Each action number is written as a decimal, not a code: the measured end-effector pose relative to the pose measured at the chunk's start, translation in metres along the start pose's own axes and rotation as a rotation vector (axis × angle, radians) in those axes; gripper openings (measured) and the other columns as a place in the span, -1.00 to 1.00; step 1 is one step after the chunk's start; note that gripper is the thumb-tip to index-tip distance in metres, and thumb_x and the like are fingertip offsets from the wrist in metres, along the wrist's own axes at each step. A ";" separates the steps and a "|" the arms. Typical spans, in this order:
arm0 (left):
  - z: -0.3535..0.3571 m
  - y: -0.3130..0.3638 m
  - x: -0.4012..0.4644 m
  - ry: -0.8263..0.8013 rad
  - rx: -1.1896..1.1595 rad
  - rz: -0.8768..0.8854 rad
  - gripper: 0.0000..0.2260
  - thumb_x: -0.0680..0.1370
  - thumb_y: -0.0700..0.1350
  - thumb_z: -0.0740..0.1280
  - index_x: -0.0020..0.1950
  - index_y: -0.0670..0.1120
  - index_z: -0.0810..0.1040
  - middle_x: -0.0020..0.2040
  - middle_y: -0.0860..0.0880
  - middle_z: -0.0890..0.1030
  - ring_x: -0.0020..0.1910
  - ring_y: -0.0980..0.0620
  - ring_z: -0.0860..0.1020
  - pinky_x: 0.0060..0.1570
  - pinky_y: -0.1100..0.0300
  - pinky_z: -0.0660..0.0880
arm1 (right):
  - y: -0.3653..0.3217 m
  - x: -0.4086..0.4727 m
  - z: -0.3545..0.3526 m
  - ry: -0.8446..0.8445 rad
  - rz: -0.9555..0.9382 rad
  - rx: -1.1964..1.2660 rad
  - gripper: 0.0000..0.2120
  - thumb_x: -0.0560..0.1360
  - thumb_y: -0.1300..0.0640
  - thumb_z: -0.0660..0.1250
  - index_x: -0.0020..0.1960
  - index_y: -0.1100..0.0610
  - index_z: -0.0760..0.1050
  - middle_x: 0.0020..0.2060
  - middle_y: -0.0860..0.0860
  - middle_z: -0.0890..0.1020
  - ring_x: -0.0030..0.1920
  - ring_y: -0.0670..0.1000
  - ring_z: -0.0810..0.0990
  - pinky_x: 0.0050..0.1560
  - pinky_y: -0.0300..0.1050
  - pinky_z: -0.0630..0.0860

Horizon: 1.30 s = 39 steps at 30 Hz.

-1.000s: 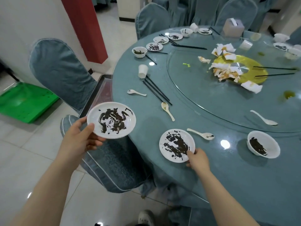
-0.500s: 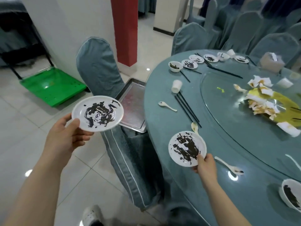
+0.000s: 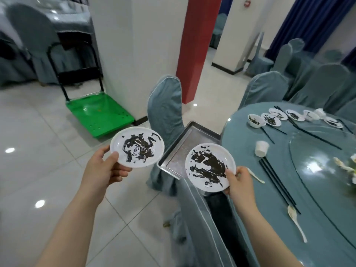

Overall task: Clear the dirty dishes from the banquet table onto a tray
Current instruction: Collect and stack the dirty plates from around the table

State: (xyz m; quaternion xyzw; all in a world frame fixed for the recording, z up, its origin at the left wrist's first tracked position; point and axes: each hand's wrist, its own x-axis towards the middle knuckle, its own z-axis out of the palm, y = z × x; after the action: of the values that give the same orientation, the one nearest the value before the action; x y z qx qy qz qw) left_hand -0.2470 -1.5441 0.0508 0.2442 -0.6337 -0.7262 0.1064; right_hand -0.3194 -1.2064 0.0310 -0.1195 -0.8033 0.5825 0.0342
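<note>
My left hand grips the near rim of a white plate smeared with dark sauce, held in the air over the floor, left of the tray. My right hand pinches the rim of a second smeared white plate, which hovers over the near corner of the metal tray. The tray rests on a covered chair beside the round banquet table and looks bare. More dirty small plates and a bowl sit at the table's far edge.
A paper cup, black chopsticks and two white spoons lie on the table near me. Covered chairs stand left of the tray and below it. A green trolley stands by the white pillar.
My view has swung left toward the tray. My right hand lifted its plate off the table and carried it over the tray's near corner. My left hand kept its plate in the air.
</note>
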 end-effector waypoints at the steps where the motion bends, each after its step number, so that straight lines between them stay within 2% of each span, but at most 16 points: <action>1: -0.009 0.004 0.009 -0.004 0.006 -0.002 -0.72 0.62 -0.13 0.16 0.34 -0.06 0.38 -0.36 -0.19 0.65 -0.54 0.04 0.54 -0.58 0.29 0.44 | -0.013 0.002 0.019 -0.015 -0.010 0.018 -0.85 0.54 0.13 0.27 -0.15 0.11 0.33 -0.45 0.02 0.56 -0.58 -0.05 0.46 -0.54 -0.15 0.38; 4: -0.034 0.016 0.034 -0.011 0.026 -0.009 -0.73 0.62 -0.13 0.17 0.32 -0.02 0.39 -0.36 -0.21 0.65 -0.53 0.03 0.54 -0.58 0.28 0.43 | -0.048 0.004 0.076 -0.055 -0.060 0.061 -0.87 0.56 0.14 0.27 -0.13 0.10 0.34 -0.41 0.03 0.57 -0.57 -0.11 0.47 -0.62 -0.20 0.36; 7: -0.055 0.029 0.058 -0.019 0.043 0.002 -0.73 0.63 -0.13 0.17 0.32 0.06 0.41 -0.35 -0.21 0.65 -0.50 0.02 0.56 -0.56 0.27 0.43 | -0.078 0.006 0.129 -0.121 -0.089 0.082 -0.93 0.56 0.11 0.25 -0.08 0.07 0.38 -0.37 -0.02 0.64 -0.45 -0.14 0.59 -0.51 -0.22 0.49; 10: -0.071 0.042 0.087 -0.031 0.064 0.014 -0.72 0.63 -0.12 0.17 0.33 0.09 0.41 -0.35 -0.22 0.65 -0.49 0.00 0.56 -0.54 0.25 0.45 | -0.106 0.016 0.179 -0.242 -0.089 0.066 -0.98 0.58 0.08 0.22 -0.03 -0.03 0.38 -0.26 0.00 0.68 -0.28 -0.01 0.68 -0.33 -0.01 0.62; 12: -0.077 0.050 0.110 -0.048 0.082 0.011 -0.72 0.63 -0.13 0.17 0.31 0.12 0.41 -0.35 -0.22 0.65 -0.48 -0.01 0.57 -0.53 0.24 0.46 | -0.123 0.030 0.211 -0.290 -0.122 0.056 -0.98 0.58 0.08 0.22 -0.03 -0.04 0.39 -0.21 0.05 0.68 -0.23 0.07 0.68 -0.26 0.11 0.62; 16: -0.083 0.060 0.161 -0.065 0.098 0.001 -0.73 0.63 -0.15 0.15 0.18 0.21 0.46 -0.39 -0.23 0.63 -0.52 -0.01 0.55 -0.54 0.26 0.44 | -0.144 0.069 0.276 -0.361 -0.141 0.061 -0.97 0.56 0.04 0.22 -0.03 -0.02 0.41 -0.31 -0.01 0.67 -0.34 -0.03 0.65 -0.38 -0.06 0.54; 18: -0.085 0.066 0.192 -0.059 0.098 -0.011 -0.73 0.63 -0.16 0.15 0.11 0.24 0.47 -0.41 -0.21 0.63 -0.53 0.00 0.54 -0.54 0.26 0.43 | -0.150 0.094 0.310 -0.396 -0.162 0.023 -0.98 0.56 -0.01 0.22 -0.03 -0.09 0.41 -0.24 0.00 0.67 -0.24 -0.01 0.66 -0.28 -0.04 0.57; 20: -0.089 0.073 0.228 -0.039 0.094 -0.017 -0.75 0.63 -0.15 0.15 0.10 0.22 0.46 -0.42 -0.19 0.62 -0.53 0.00 0.53 -0.54 0.26 0.42 | -0.155 0.123 0.346 -0.436 -0.217 -0.035 -0.97 0.56 -0.06 0.20 -0.02 -0.16 0.41 -0.16 -0.10 0.65 -0.14 -0.10 0.64 -0.14 -0.06 0.57; 22: -0.091 0.082 0.263 -0.021 0.084 -0.016 -0.76 0.64 -0.15 0.14 0.09 0.19 0.47 -0.44 -0.17 0.61 -0.54 0.01 0.52 -0.54 0.27 0.42 | -0.165 0.147 0.380 -0.540 -0.252 -0.085 -0.90 0.57 -0.09 0.14 0.04 -0.21 0.41 -0.11 -0.17 0.63 -0.10 -0.14 0.60 -0.14 -0.13 0.51; 25: -0.094 0.097 0.317 0.004 0.110 -0.039 -0.78 0.66 -0.12 0.11 0.16 0.16 0.44 -0.45 -0.14 0.62 -0.55 0.02 0.52 -0.54 0.28 0.42 | -0.186 0.184 0.430 -0.684 -0.264 -0.128 -0.76 0.60 -0.05 0.10 0.22 -0.13 0.41 -0.04 -0.15 0.58 -0.12 -0.10 0.56 -0.29 -0.20 0.43; 29: -0.102 0.117 0.392 0.014 0.157 -0.090 -0.75 0.66 0.01 0.04 0.27 0.03 0.39 -0.40 -0.13 0.64 -0.53 -0.01 0.54 -0.55 0.29 0.41 | -0.220 0.233 0.486 -0.764 -0.221 -0.074 -0.75 0.61 0.09 0.11 0.13 -0.18 0.48 -0.09 -0.07 0.59 -0.29 -0.09 0.52 -0.49 -0.28 0.40; 31: -0.106 0.127 0.427 -0.012 0.175 -0.105 -0.78 0.64 0.02 0.12 0.27 0.03 0.36 -0.39 -0.14 0.65 -0.53 0.00 0.54 -0.56 0.28 0.41 | -0.232 0.255 0.509 -0.797 -0.213 -0.058 -0.73 0.60 0.11 0.12 0.12 -0.15 0.52 -0.18 -0.05 0.61 -0.35 -0.13 0.48 -0.48 -0.29 0.37; 35: -0.114 0.142 0.507 -0.054 0.218 -0.071 -0.82 0.61 -0.13 0.21 0.17 0.09 0.36 -0.43 -0.14 0.63 -0.57 0.03 0.52 -0.59 0.30 0.39 | -0.250 0.302 0.554 -0.807 -0.219 -0.034 -0.65 0.60 0.13 0.12 0.04 -0.30 0.54 -0.28 -0.17 0.63 -0.39 -0.23 0.47 -0.44 -0.36 0.35; 37: -0.115 0.148 0.551 -0.074 0.228 -0.050 -0.83 0.61 -0.16 0.22 0.09 0.11 0.38 -0.47 -0.13 0.61 -0.60 0.04 0.49 -0.61 0.31 0.36 | -0.258 0.329 0.576 -0.748 -0.178 -0.049 -0.66 0.60 0.12 0.12 0.06 -0.29 0.55 -0.28 -0.15 0.62 -0.39 -0.18 0.46 -0.39 -0.31 0.38; 39: -0.116 0.157 0.591 -0.110 0.225 -0.032 -0.83 0.61 -0.18 0.22 0.05 0.11 0.40 -0.50 -0.12 0.59 -0.62 0.04 0.47 -0.62 0.32 0.33 | -0.264 0.353 0.592 -0.661 -0.122 -0.032 -0.70 0.60 0.12 0.13 0.08 -0.19 0.57 -0.26 -0.12 0.64 -0.36 -0.15 0.49 -0.33 -0.24 0.41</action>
State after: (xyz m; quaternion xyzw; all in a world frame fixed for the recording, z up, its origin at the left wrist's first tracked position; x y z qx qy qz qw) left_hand -0.7218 -1.9460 0.0646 0.2245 -0.7120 -0.6646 0.0316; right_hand -0.8168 -1.7511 0.0618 0.1235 -0.7857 0.5739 -0.1952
